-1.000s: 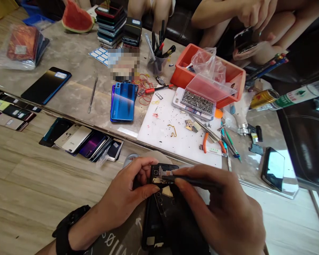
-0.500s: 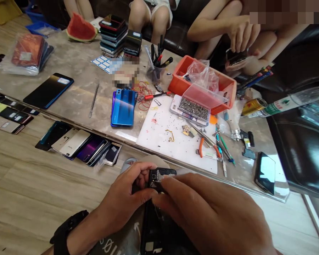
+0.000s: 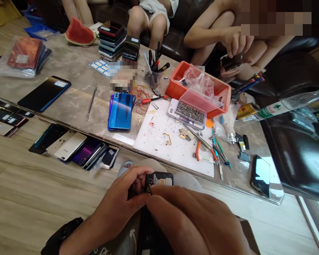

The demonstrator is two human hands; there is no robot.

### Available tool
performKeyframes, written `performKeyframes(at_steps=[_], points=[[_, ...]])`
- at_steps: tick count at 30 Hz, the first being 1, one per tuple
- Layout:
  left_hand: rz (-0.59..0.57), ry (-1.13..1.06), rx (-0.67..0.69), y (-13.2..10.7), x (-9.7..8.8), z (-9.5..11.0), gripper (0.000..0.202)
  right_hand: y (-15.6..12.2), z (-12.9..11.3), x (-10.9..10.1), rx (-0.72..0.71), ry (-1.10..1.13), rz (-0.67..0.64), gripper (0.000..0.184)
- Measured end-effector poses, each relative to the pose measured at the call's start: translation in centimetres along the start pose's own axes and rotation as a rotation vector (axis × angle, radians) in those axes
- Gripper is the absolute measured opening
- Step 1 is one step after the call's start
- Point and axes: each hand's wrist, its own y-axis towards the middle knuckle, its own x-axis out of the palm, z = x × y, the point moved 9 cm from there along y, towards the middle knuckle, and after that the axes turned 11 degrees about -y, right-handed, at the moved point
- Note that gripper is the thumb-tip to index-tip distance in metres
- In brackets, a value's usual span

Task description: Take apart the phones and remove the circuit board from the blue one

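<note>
1. At bottom centre, our left hand (image 3: 127, 193) is clamped on the side of the opened phone (image 3: 163, 180); should that grip slacken, the phone could slip towards the floor (image 3: 42, 191).
2. Our right hand (image 3: 188, 214) hides the phone's middle, thumb and forefinger close together (whether they pinch anything, we cannot tell); pressing too hard could damage exposed parts.
3. Beyond, mid-frame, the white mat (image 3: 186, 159) bears loose gold-coloured pieces (image 3: 185, 134); a careless sweep could scatter them.
4. Farther up, the clear box (image 3: 199, 99) stands open; a knock could spill its metal bits (image 3: 191, 112).
</note>
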Motion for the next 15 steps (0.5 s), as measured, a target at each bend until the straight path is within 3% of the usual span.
performKeyframes(at_steps=[4,8,9,13,15], points=[[-0.021,0.038,-0.053,-0.2,0.1,-0.8,0.041,0.0,0.5,0.4,0.021,0.047,-0.038,0.015],[-0.005,0.031,-0.07,-0.3,-0.2,-1.2,0.041,-0.1,0.5,-1.2,0.01,0.065,0.141,0.019],[0.003,0.019,-0.071,-0.3,-0.3,-1.2,0.041,-0.2,0.8,-1.2,0.039,0.05,0.144,0.018],[-0.01,0.008,-0.031,-0.1,-0.1,-1.0,0.041,0.1,0.6,0.6,0.026,0.096,-0.043,0.011],[0.008,0.014,0.002,0.1,-0.2,-0.6,0.039,0.3,0.3,0.2,0.032,0.078,0.042,0.017]])
